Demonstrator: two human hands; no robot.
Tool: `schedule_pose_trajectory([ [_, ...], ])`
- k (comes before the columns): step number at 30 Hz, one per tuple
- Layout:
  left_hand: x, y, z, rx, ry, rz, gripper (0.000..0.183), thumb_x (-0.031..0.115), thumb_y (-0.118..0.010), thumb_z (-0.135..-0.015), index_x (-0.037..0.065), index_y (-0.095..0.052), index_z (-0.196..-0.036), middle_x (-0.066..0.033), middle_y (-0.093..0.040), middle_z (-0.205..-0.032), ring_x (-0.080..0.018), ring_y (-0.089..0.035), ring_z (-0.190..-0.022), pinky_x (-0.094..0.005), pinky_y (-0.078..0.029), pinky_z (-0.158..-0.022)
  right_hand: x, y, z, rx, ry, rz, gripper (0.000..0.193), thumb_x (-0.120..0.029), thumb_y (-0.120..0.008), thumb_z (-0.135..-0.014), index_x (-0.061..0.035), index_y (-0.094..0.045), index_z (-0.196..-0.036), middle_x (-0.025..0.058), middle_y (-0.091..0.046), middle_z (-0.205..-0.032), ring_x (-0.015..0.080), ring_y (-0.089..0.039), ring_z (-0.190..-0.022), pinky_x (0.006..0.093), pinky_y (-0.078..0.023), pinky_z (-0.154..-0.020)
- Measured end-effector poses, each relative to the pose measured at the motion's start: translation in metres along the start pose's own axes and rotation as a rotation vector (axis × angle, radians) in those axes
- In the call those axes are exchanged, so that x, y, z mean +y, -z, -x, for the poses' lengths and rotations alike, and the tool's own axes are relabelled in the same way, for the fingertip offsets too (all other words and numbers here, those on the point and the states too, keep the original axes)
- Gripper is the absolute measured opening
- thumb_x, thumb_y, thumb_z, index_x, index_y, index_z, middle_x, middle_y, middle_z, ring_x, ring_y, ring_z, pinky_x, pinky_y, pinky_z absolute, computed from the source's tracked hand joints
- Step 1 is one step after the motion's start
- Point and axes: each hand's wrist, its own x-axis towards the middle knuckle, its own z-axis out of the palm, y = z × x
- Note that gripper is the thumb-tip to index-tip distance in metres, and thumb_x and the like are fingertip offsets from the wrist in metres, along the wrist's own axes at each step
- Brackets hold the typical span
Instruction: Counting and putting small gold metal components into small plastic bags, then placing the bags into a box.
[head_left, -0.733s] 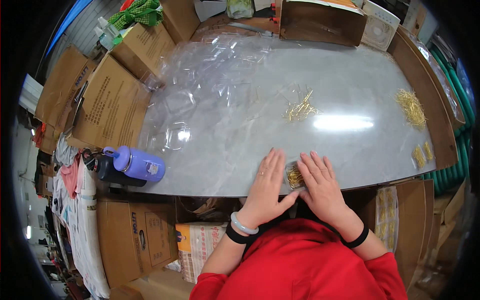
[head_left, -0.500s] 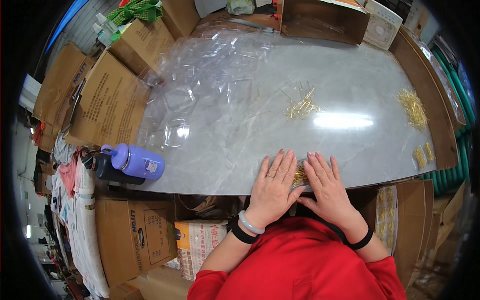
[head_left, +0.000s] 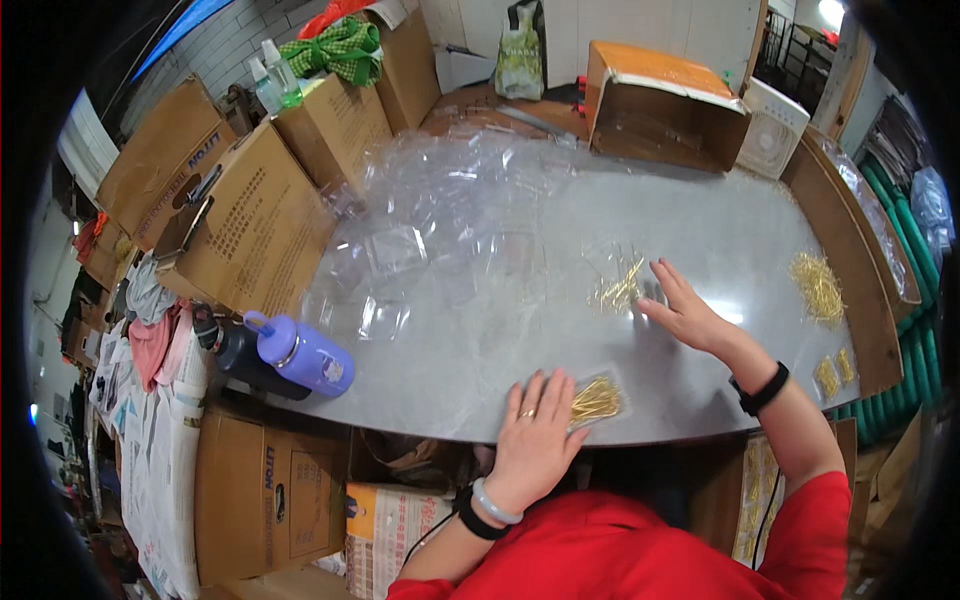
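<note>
A small clear plastic bag [head_left: 606, 402] of gold-coloured metal hooks lies flat at the near edge of the grey table. My left hand [head_left: 537, 428] rests palm down on the bag's left side, with fingers stretched out. Farther off, my right hand [head_left: 685, 310] is raised with fingers extended and nothing in them. Its fingertips are just right of a small loose pile of gold hooks [head_left: 618, 290]. A larger heap of gold hooks [head_left: 818, 287] lies at the table's right side. Two small filled bags [head_left: 827, 378] sit nearer to me there.
Many clear plastic bags [head_left: 440, 190] are spread over the far left of the table. A purple bottle [head_left: 310, 355] lies beside a black one [head_left: 245, 355] at the left. Cardboard boxes [head_left: 250, 215] line the left edge; an open box [head_left: 665, 120] and white fan [head_left: 772, 130] stand behind.
My right hand has lifted off the bag of hooks and moved forward and right to the loose pile. The left hand stays by the bag. The view has tilted up.
</note>
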Motion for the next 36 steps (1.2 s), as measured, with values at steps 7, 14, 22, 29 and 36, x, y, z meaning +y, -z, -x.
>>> schedule_pose_trajectory([
  [7, -0.03, 0.018, 0.019, 0.002, 0.2, -0.041, 0.064, 0.033, -0.061, -0.096, -0.006, -0.043, -0.144, -0.0242, -0.04, -0.151, -0.0462, -0.038, -0.137, -0.0569, -0.028, -0.115, 0.006, -0.034, -0.07, 0.059, 0.173, 0.49, 0.094, -0.068, -0.05, -0.094, -0.0013, -0.026, -0.155, 0.0285, -0.022, -0.16, 0.0464, -0.016, -0.15, 0.0531, -0.014, -0.123],
  [14, -0.037, 0.008, 0.018, 0.033, 0.213, 0.007, 0.067, 0.035, -0.058, -0.098, -0.006, -0.039, -0.147, -0.0245, -0.038, -0.153, -0.0463, -0.035, -0.14, -0.0571, -0.025, -0.117, -0.037, -0.062, -0.114, 0.028, 0.473, 0.622, 0.077, -0.064, -0.045, -0.097, -0.012, -0.037, -0.153, 0.0206, -0.031, -0.159, 0.0438, -0.024, -0.148, 0.0553, -0.016, -0.122],
  [22, -0.047, 0.019, 0.014, -0.044, 0.194, 0.079, 0.067, 0.032, -0.057, -0.098, -0.007, -0.035, -0.148, -0.0271, -0.035, -0.153, -0.047, -0.035, -0.139, -0.0557, -0.026, -0.116, -0.033, -0.057, -0.068, -0.158, 0.773, 0.544, 0.06, -0.048, -0.044, -0.103, -0.0112, -0.041, -0.15, 0.0157, -0.033, -0.16, 0.0362, -0.027, -0.149, 0.0525, -0.02, -0.122],
  [29, -0.051, 0.019, -0.002, 0.008, 0.23, 0.018, 0.06, 0.02, -0.06, -0.097, -0.003, -0.037, -0.148, -0.0274, -0.034, -0.153, -0.0488, -0.036, -0.137, -0.0534, -0.032, -0.114, 0.004, -0.034, 0.027, -0.21, 0.698, 0.495, 0.055, -0.041, -0.053, -0.1, -0.0103, -0.047, -0.145, 0.0156, -0.036, -0.158, 0.0358, -0.03, -0.147, 0.0506, -0.023, -0.122],
  [36, -0.003, 0.008, 0.007, 0.202, 0.14, 0.006, 0.049, 0.014, -0.07, -0.089, -0.002, -0.053, -0.132, -0.0219, -0.05, -0.133, -0.0425, -0.05, -0.118, -0.0487, -0.043, -0.099, 0.014, -0.015, 0.073, -0.109, 0.536, 0.219, 0.057, -0.037, -0.06, -0.097, -0.0037, -0.047, -0.142, 0.0216, -0.039, -0.151, 0.0404, -0.036, -0.141, 0.0495, -0.03, -0.118],
])
